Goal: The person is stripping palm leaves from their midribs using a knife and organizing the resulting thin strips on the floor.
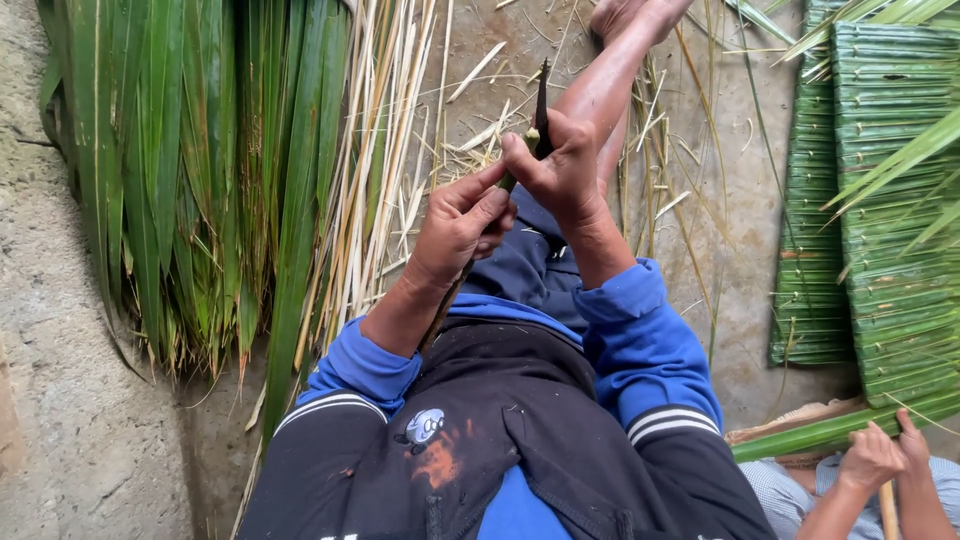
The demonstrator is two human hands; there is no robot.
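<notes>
Head view: the left hand (458, 222) is closed around a thin stick (448, 300) that runs from the lap up toward the other hand; its fingers wrap the shaft fully. The right hand (562, 165) is clenched on a knife (542, 98), blade pointing away from the body, with the thumb pressed near the stick's greenish tip. Both hands sit close together above the person's bare leg (608, 80), which stretches forward over the concrete floor (740, 260). Blue sleeves (640, 340) cover both forearms. A bundle of long green leaves (200, 170) lies at the left, with pale stripped stalks (385, 150) just beside it. Woven leaf panels (880, 200) lie at the right. At lower right, another person's hands (885, 455) grip a green stem (830, 430).
</notes>
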